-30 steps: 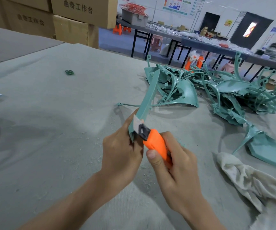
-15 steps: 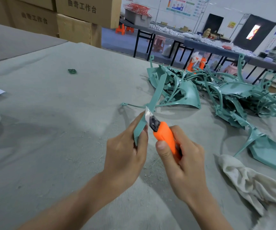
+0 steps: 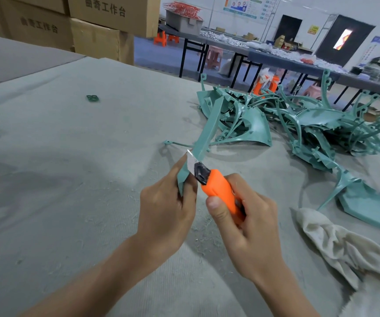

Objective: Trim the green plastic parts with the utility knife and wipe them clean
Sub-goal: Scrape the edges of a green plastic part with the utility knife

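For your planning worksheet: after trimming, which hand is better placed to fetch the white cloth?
Probably the right hand: the white cloth lies on its side, though it grips the orange utility knife. The left hand, farther off, holds the green plastic part.

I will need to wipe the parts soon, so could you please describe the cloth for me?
On the grey table, look to the pile of green plastic parts at the right. Nearer the person than that pile, just right of the right hand holding the orange utility knife, lies a crumpled rag. It alone is soft and off-white; its neighbours are rigid and teal.
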Demonstrator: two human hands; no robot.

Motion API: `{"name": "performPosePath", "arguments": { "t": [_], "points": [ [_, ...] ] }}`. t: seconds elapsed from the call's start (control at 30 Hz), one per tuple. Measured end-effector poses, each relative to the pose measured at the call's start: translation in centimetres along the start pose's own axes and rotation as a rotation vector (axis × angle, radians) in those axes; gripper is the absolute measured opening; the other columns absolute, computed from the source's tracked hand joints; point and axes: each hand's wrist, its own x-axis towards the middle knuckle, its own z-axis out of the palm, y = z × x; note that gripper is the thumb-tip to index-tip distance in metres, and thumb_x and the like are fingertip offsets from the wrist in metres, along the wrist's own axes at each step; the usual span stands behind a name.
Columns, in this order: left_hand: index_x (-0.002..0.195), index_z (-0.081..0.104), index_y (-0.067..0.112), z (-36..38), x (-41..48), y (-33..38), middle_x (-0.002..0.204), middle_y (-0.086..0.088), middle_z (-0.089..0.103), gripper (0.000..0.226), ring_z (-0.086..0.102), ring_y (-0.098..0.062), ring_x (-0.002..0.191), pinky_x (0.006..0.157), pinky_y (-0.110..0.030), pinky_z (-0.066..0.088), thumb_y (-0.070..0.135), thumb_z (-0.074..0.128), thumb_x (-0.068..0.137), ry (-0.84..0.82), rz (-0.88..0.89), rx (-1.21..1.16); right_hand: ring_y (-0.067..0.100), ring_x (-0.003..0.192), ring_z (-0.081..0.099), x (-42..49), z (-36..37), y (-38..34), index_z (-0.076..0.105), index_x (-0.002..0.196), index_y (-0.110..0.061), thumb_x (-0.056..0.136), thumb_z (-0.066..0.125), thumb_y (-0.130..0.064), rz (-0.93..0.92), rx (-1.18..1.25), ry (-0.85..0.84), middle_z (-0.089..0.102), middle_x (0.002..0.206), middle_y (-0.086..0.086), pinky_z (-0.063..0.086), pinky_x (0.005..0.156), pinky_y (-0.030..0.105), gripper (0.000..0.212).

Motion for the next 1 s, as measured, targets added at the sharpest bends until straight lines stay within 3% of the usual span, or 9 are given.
{"name": "performPosePath", "arguments": {
  "t": [0.17, 0.3, 0.5, 0.7, 0.8, 1.0],
  "points": [
    [0.104, 0.069, 0.009, -0.2, -0.5, 0.5, 0.053, 0.022, 0.029, 0.030, 0.050, 0.000, 0.067, 0.063, 0.013, 0.018, 0.022, 0.046, 0.090, -0.071, 0.055, 0.042, 0.008, 0.045, 0.033, 1.0, -0.7, 0.9, 0.047, 0.077, -0.021, 0.095, 0.047, -0.050, 0.039, -0.034, 0.092, 0.031, 0.052, -0.006, 0.023, 0.046, 0.020, 0.034],
    [0.105, 0.070, 0.012, 0.2, -0.8, 0.1, 0.049, 0.028, 0.027, 0.032, 0.041, 0.027, 0.057, 0.059, 0.012, 0.021, 0.025, 0.045, 0.090, -0.080, 0.019, -0.006, 0.009, 0.044, 0.036, 0.4, -0.9, 1.1, 0.051, 0.078, -0.022, 0.096, 0.049, -0.049, -0.026, 0.025, 0.032, 0.036, 0.051, -0.003, 0.024, 0.046, 0.019, 0.032],
    [0.106, 0.067, 0.016, 0.2, -0.8, 0.1, 0.051, 0.018, 0.037, 0.027, 0.041, 0.020, 0.057, 0.061, 0.013, 0.021, 0.023, 0.047, 0.091, -0.049, 0.050, 0.004, 0.008, 0.044, 0.033, 0.8, -0.7, 1.4, 0.049, 0.076, -0.022, 0.095, 0.049, -0.048, 0.001, 0.065, 0.034, 0.036, 0.052, 0.000, 0.022, 0.046, 0.017, 0.032],
    [0.104, 0.068, 0.015, 0.2, -1.0, -0.1, 0.048, 0.025, 0.029, 0.027, 0.042, 0.026, 0.057, 0.058, 0.011, 0.023, 0.025, 0.046, 0.092, -0.064, 0.032, -0.005, 0.009, 0.045, 0.033, 0.3, -0.9, 1.7, 0.052, 0.079, -0.020, 0.097, 0.048, -0.053, -0.049, 0.100, -0.021, 0.033, 0.052, -0.004, 0.023, 0.046, 0.019, 0.038],
    [0.101, 0.067, 0.016, 0.1, -0.8, 0.1, 0.048, 0.019, 0.030, 0.024, 0.041, 0.027, 0.058, 0.060, 0.012, 0.021, 0.022, 0.046, 0.092, -0.028, 0.056, 0.021, 0.011, 0.044, 0.034, 0.6, -0.7, 1.6, 0.052, 0.079, -0.021, 0.096, 0.048, -0.052, -0.020, 0.096, -0.001, 0.035, 0.051, -0.001, 0.024, 0.045, 0.021, 0.036],
    [0.109, 0.069, 0.009, -0.1, -1.0, 0.4, 0.047, 0.012, 0.047, 0.033, 0.052, -0.006, 0.073, 0.062, 0.014, 0.019, 0.022, 0.045, 0.092, -0.070, 0.078, 0.058, 0.004, 0.045, 0.030, 1.3, -0.6, 1.9, 0.045, 0.072, -0.024, 0.095, 0.049, -0.048, 0.063, 0.128, 0.088, 0.033, 0.054, -0.006, 0.021, 0.047, 0.013, 0.034]
  ]
}}
